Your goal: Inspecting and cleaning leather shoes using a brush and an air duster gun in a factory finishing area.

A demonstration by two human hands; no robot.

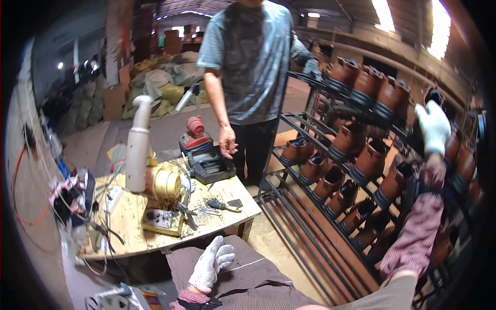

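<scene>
My left hand (209, 264), in a white knit glove, hovers over my lap with fingers spread, holding nothing. Out to the right, my right hand (433, 128), also gloved in white, reaches to the rack's upper shelf. Its fingers are stretched out beside a dark-topped boot (434, 96); whether they touch it is unclear. Brown boots with dark soles stand in rows on the black metal rack (304, 124), among them a boot (391, 98) on the top shelf and another boot (370, 159) below it.
A wooden workbench (240, 199) at left carries a yellow-and-white machine (165, 182), a brush (223, 205), pliers (187, 216) and a black tray (211, 168). Another person (251, 67) stands between bench and rack, one gloved hand (312, 69) at the rack's top. Cables hang at far left.
</scene>
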